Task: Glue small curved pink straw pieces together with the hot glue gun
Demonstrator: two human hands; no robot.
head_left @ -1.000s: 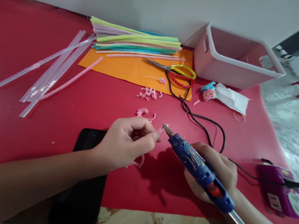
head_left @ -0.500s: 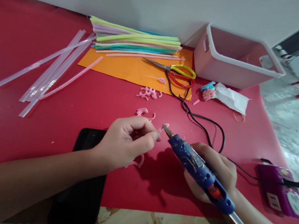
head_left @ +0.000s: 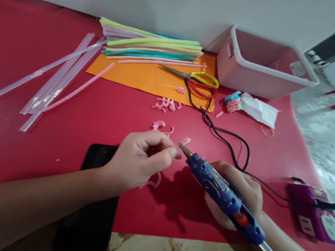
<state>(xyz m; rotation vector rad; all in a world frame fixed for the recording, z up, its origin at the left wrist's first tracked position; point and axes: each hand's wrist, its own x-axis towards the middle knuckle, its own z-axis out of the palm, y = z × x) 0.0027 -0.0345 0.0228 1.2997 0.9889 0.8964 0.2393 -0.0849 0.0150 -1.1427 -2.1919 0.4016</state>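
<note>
My left hand (head_left: 139, 161) pinches a small pink straw piece (head_left: 180, 145) between thumb and fingers, just above the red table (head_left: 14, 142). My right hand (head_left: 235, 192) grips a blue hot glue gun (head_left: 223, 194), and its metal nozzle touches the pinched piece. A clear glue stick pokes out of the gun's back end. Curled pink straw bits (head_left: 162, 127) lie on the table just beyond my left hand, and one more (head_left: 152, 182) sits under it.
A black phone (head_left: 92, 202) lies under my left forearm. The gun's black cord (head_left: 224, 137) runs to a purple power strip (head_left: 316, 213). Farther back are clear glue sticks (head_left: 56, 78), coloured straws (head_left: 153, 45), orange paper (head_left: 143, 77), scissors (head_left: 198, 82) and a white bin (head_left: 265, 64).
The glue gun's nozzle has shifted slightly left, closing the gap to the pink piece in my left hand. My left hand has stayed put.
</note>
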